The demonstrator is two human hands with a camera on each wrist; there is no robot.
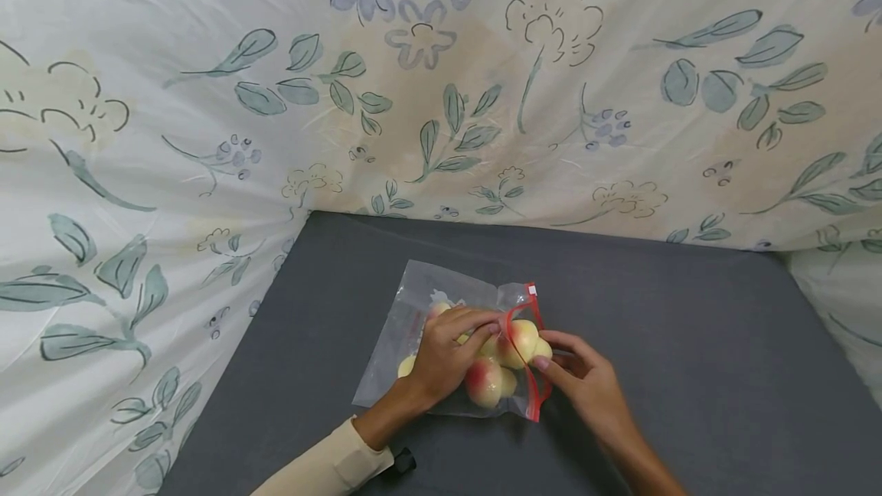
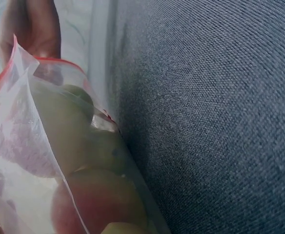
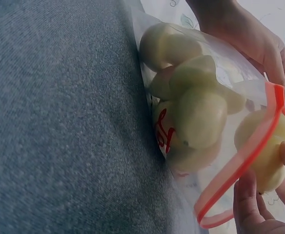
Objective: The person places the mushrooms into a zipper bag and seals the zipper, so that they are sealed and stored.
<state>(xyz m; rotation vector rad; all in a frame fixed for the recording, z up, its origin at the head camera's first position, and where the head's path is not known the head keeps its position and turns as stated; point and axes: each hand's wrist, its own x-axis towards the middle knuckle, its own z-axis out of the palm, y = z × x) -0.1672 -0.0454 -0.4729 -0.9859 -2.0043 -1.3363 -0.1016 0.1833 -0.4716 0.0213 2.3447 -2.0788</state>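
Observation:
A clear zip bag (image 1: 386, 343) with a red zip edge lies on its side, its mouth open toward the right. Inside are several yellow peaches with red blush, such as this peach (image 1: 485, 381); the plastic blurs them in both wrist views. My left hand (image 1: 444, 350) reaches over the bag and pinches the upper rim near the red zip (image 3: 252, 158). At the mouth, my right hand (image 1: 592, 385) holds a yellow peach (image 3: 264, 141) between thumb and fingers, partly within the opening. From the left wrist, the right hand (image 2: 37, 29) appears beyond the bag's mouth.
A dark grey cloth-covered table (image 1: 689, 343) lies under the bag. White floral fabric (image 1: 482, 98) hangs behind it and along the left side. A small black piece (image 1: 404, 461) shows by the beige left sleeve (image 1: 331, 461).

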